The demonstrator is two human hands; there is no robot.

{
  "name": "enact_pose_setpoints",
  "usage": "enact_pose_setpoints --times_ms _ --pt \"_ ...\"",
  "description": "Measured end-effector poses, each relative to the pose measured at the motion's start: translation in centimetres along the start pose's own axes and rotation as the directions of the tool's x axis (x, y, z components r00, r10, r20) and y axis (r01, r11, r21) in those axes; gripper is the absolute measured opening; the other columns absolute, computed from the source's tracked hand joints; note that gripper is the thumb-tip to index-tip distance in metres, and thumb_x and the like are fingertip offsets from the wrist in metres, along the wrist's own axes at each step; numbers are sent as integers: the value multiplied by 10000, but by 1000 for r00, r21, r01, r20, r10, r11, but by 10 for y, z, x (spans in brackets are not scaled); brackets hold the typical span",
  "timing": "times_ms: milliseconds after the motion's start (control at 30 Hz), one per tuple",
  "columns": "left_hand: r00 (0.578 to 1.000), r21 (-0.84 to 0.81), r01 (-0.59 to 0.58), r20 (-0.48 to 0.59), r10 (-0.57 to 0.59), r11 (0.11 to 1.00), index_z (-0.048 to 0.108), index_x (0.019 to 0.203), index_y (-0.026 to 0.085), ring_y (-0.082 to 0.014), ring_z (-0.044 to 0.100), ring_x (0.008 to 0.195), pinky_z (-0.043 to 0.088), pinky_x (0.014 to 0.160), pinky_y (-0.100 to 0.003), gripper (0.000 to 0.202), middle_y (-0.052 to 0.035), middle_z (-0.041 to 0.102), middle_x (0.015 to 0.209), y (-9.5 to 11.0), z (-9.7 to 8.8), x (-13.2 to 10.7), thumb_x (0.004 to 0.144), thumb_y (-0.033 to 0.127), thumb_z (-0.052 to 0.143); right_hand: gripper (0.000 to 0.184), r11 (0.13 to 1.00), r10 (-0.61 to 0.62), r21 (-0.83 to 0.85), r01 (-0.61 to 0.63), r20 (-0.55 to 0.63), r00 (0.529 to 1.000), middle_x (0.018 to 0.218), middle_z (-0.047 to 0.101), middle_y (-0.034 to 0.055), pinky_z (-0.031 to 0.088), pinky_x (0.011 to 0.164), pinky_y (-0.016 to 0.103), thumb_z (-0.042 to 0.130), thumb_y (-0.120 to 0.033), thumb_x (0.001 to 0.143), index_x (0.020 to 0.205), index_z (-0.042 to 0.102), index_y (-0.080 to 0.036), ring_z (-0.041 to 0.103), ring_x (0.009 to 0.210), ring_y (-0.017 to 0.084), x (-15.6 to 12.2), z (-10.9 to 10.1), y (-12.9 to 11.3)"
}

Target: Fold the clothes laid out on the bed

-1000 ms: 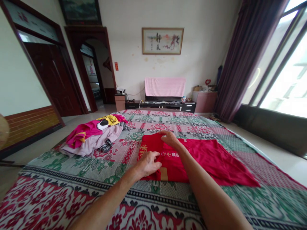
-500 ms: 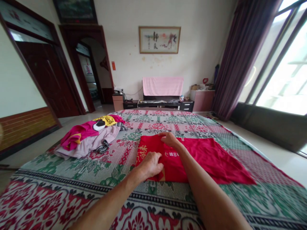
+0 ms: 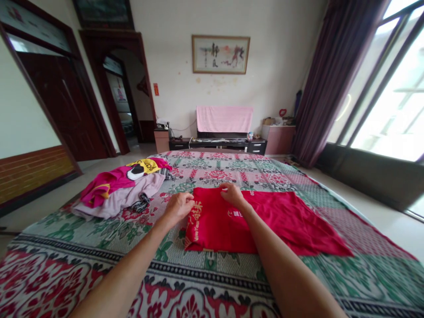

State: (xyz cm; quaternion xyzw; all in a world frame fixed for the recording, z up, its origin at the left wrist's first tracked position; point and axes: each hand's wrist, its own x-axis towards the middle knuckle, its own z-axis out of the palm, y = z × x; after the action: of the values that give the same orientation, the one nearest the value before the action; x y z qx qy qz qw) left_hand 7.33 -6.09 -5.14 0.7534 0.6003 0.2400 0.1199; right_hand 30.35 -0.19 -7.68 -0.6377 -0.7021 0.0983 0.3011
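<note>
A red shirt (image 3: pixel 215 225), folded into a long flat shape, lies across the patterned cloth in front of me. Gold characters run along its left end, and small white print shows near its middle. At that left edge is my left hand (image 3: pixel 180 206), its thumb and fingers closed on the fabric. My right hand (image 3: pixel 232 195) pinches the far edge of the shirt, its fingers curled and my forearm crossing over the red fabric. To the right the shirt spreads wider and looks wrinkled.
A pile of clothes (image 3: pixel 122 187), magenta, yellow and pale pink, lies on the left. The floral cloth (image 3: pixel 179 274) covers the table. Beyond it stands a low black cabinet (image 3: pixel 218 145) with a pink cloth (image 3: pixel 225 118) above. A purple curtain (image 3: pixel 324 79) hangs at the right.
My left hand has moved left from the middle of the shirt to its left edge, uncovering the gold lettering. My right hand stays at the far edge.
</note>
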Motion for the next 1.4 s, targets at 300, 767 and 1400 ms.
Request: enact_pose_setpoints --times_ms 300,767,1400 --pt "961 5 61 271 -60 998 713 691 152 -95 449 527 261 484 -226 377 33 548 531 -30 7 5 708 505 583 310 974 -215 -66 218 48 976 1092 705 53 436 916 249 540 -179 807 1060 714 -212 632 1015 189 8 12 -37" --pt "979 96 61 190 -78 994 740 749 191 -138 587 644 355 557 -229 222 -24 706 697 -29 11 3 700 360 604 296 961 -129 -215 171 198 972 910 729 128 424 699 223 482 -224 840 911 755 -134 659 838 198 40 56 -83" --pt "987 -68 121 116 -112 990 637 1049 156 -192 621 749 421 623 -264 522 -57 697 860 -46 26 9 609 428 709 259 980 -181 -71 184 54 982 917 727 49 437 737 239 532 -306 841 943 730 -172 642 828 179 52 58 -61"
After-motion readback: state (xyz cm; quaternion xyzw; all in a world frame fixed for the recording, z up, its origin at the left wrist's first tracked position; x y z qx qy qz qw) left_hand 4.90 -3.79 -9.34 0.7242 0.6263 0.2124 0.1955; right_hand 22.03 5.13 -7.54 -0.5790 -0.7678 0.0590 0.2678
